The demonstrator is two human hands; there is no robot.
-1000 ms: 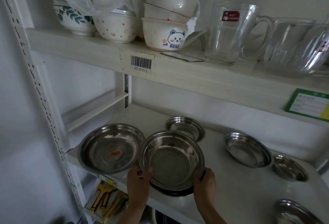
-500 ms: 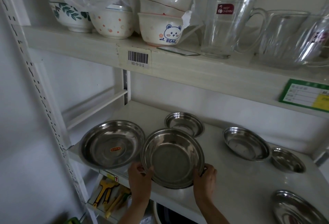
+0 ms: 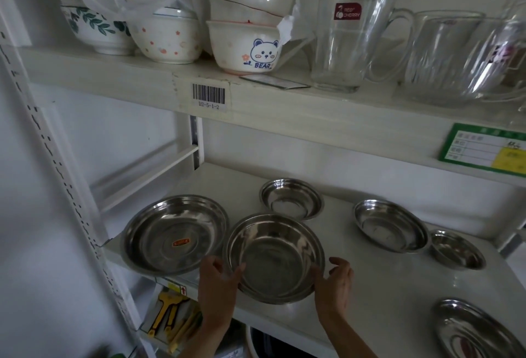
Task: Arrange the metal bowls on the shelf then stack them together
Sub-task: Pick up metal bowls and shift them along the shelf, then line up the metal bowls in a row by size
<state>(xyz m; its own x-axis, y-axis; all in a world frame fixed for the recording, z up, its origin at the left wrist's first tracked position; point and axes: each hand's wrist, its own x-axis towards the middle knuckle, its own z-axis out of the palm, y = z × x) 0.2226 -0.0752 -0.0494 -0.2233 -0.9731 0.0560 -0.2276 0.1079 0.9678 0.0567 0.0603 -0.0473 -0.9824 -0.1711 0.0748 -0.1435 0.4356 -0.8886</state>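
Several metal bowls lie on the white lower shelf (image 3: pixel 384 289). The middle bowl (image 3: pixel 274 255) sits near the front edge between my hands. My left hand (image 3: pixel 217 280) pinches its left rim, thumb hooked over the edge. My right hand (image 3: pixel 334 280) is at the right rim with its fingers loosely spread, barely touching. A wider bowl with an orange sticker (image 3: pixel 175 234) sits just left, its rim close to the middle bowl. A small bowl (image 3: pixel 290 198) stands behind. To the right are a medium bowl (image 3: pixel 390 225), a small bowl (image 3: pixel 456 249) and a bowl at the front right corner (image 3: pixel 475 329).
The upper shelf (image 3: pixel 284 113) hangs close overhead, holding ceramic bowls (image 3: pixel 244 47) and glass mugs (image 3: pixel 350 41). A perforated upright post (image 3: pixel 65 187) borders the left side. Yellow-handled tools (image 3: pixel 168 320) lie on the level below.
The middle bowl has been lowered from a tilted, raised hold to rest flat on the shelf. My right hand has loosened from its rim.
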